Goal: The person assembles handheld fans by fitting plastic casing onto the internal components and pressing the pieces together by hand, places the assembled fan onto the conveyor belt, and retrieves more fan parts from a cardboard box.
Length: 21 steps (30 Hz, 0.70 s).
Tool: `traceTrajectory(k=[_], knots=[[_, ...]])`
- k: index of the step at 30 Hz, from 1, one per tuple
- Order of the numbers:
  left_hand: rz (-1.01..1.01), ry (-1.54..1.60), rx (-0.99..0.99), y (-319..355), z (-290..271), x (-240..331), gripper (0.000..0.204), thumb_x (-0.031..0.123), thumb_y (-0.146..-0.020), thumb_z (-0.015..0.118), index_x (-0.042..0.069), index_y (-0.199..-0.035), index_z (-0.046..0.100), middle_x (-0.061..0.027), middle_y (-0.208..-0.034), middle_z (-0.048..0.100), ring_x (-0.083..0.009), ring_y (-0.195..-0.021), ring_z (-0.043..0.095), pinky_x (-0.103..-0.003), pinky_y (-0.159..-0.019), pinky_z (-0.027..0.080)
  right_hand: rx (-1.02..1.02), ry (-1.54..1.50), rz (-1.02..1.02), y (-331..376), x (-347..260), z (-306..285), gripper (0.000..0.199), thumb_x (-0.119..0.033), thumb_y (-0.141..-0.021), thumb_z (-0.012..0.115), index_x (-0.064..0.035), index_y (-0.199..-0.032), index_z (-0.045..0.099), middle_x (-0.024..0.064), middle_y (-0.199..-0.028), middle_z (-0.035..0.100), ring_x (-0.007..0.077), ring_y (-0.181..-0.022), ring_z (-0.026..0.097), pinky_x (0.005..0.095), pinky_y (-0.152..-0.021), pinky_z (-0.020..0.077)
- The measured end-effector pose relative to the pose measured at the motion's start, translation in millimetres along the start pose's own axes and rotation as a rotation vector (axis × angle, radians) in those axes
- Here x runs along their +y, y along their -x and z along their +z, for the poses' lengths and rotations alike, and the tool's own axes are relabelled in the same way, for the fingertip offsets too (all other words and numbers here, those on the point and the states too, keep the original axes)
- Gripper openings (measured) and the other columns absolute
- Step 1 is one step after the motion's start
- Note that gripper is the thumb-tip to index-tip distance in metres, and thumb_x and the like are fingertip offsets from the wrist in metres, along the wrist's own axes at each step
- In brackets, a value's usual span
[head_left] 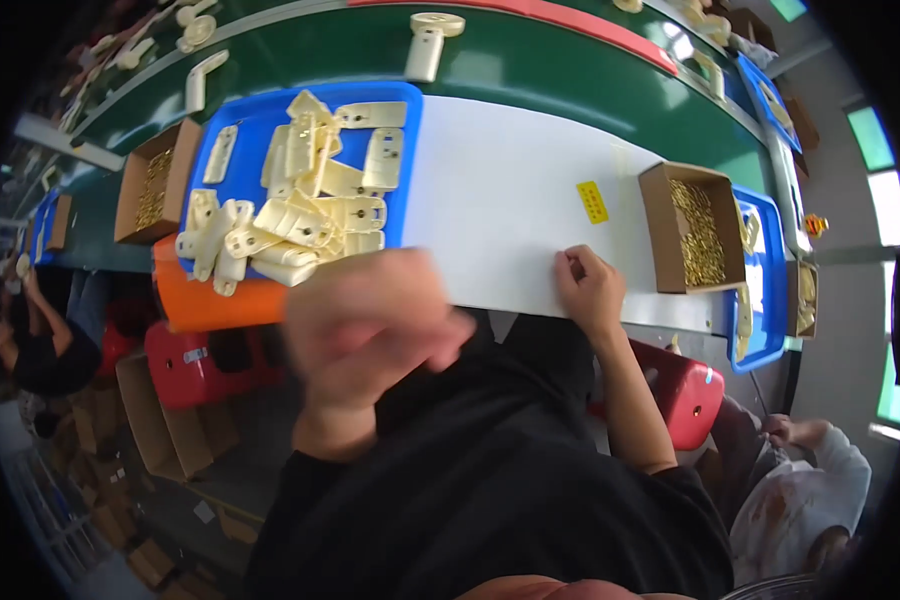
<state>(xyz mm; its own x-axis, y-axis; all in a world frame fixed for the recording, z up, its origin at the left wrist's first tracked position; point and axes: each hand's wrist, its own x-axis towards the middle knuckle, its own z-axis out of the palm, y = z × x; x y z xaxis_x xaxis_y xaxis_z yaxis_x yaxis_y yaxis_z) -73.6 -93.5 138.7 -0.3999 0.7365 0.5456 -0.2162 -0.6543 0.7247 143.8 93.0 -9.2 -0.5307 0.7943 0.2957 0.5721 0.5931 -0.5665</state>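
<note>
Cream parts (290,215) just beyond left hand (370,320) — right hand (590,290) well apart.

Bright even light; left hand (370,320) motion-blurred; fisheye bending, dark rim.

Green conveyor belt (530,70), white worktop (500,210), red stools (685,390), bright windows (875,140), cardboard boxes on floor (160,430)

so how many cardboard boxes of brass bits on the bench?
2 clearly. One box sits left of the blue tray. The other box sits right of the white sheet, nearest the right hand. More may sit at the blurred edges.
</note>
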Motion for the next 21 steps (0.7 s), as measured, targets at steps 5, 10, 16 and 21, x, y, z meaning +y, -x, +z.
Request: traceTrajectory(k=[5,10,16,21], knots=[[0.634,0.395,-0.312,-5,-9,121,0.021,-0.018,-0.065,0.071,0.003,-0.072,0.070,-0.0020,-0.078,0.070,-0.0098,-0.062,0.065,-0.023,-0.047,0.059,0.007,0.050,-0.058,-5,-4,11,0.015,-0.016,-0.089,0.072,-0.0072,-0.080,0.064,0.0058,-0.063,0.064,0.0230,-0.054,0.063,0.0353,-0.052,0.0483],[0.672,0.303,-0.433,-10,-17,117,0.016,0.000,-0.076,0.069,0.004,-0.091,0.071,-0.0052,-0.096,0.070,-0.0204,-0.083,0.065,-0.028,-0.068,0.056,0.057,0.045,-0.102,1,-4,6,0.014,-0.017,-0.090,0.071,-0.0087,-0.081,0.064,0.0039,-0.062,0.062,0.0226,-0.054,0.062,0.0356,-0.051,0.0474],[0.744,0.042,-0.584,-25,-11,111,0.034,0.025,-0.093,0.066,0.006,-0.120,0.072,-0.0100,-0.124,0.070,-0.0364,-0.115,0.064,-0.035,-0.100,0.051,0.067,0.026,-0.140,0,-2,7,0.013,-0.016,-0.089,0.071,-0.0089,-0.081,0.064,0.0035,-0.061,0.062,0.0233,-0.054,0.062,0.0365,-0.051,0.0472],[0.794,0.162,-0.474,-33,5,101,0.021,0.010,-0.082,0.068,0.005,-0.102,0.071,-0.0068,-0.105,0.069,-0.0259,-0.095,0.065,-0.030,-0.080,0.053,0.051,0.034,-0.132,1,1,6,0.013,-0.015,-0.089,0.071,-0.0086,-0.080,0.064,0.0035,-0.062,0.062,0.0236,-0.054,0.062,0.0370,-0.051,0.0474]])
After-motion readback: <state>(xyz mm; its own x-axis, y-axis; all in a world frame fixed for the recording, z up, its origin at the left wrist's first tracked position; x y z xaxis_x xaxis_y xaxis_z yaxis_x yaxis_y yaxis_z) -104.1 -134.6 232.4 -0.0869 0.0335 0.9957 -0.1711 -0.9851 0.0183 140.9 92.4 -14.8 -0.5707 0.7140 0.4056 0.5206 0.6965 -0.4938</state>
